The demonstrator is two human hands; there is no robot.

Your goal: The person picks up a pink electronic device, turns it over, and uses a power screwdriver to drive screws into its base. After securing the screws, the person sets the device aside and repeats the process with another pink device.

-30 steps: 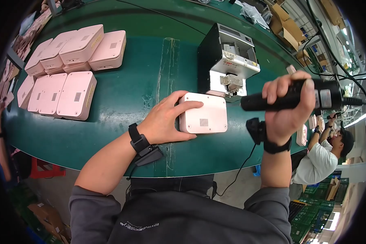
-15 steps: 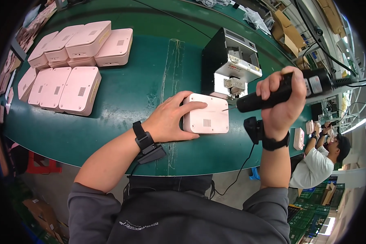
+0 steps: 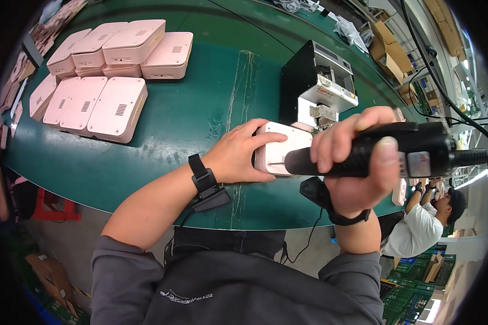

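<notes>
One driver points left, long axis running left-right, its bit at the near-left corner of the box, flat on the table. The right hand wraps the driver; the half-open left hand clasps the box's left end.

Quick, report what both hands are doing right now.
Left hand: closed on the pale pink box, index finger on top.
Right hand: closed around the black powered screwdriver, bit at the box's near-left corner.
</notes>
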